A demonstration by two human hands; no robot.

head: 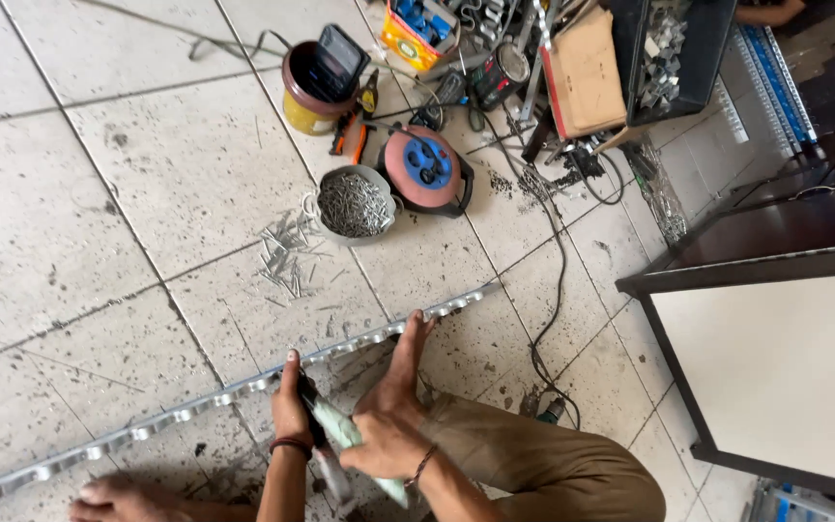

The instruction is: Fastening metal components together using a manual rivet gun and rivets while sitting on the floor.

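A: Covering the whole scene, a floor [70, 222] of large pale speckled tiles with dark grout lines is recorded. A white panel [785, 377] framed in dark wood is noted along the right edge.

B: Entered. Which edges are listed?

A: A long perforated metal strip [195, 406] is laid diagonally across the tiles, from lower left toward the middle. Bare tile is left open to its upper left; the upper right is crowded with tools, and a black cable [558, 290] trails down between the clutter and the panel.

B: Containers?

A: A grey bowl [386, 224] is filled with nails [352, 205], and loose nails [284, 259] are scattered just beside it. A yellow tin [303, 112] is topped by a dark device. A red cable reel [424, 169] with a blue centre is set touching the bowl.

B: Hands?

A: The left hand [290, 411] is closed around a pale green tool [345, 435] beside the strip. The right hand [393, 425] is wrapped over the same tool, with fingers stretched up against the strip. A foot [118, 498] is rested on the tile at lower left.
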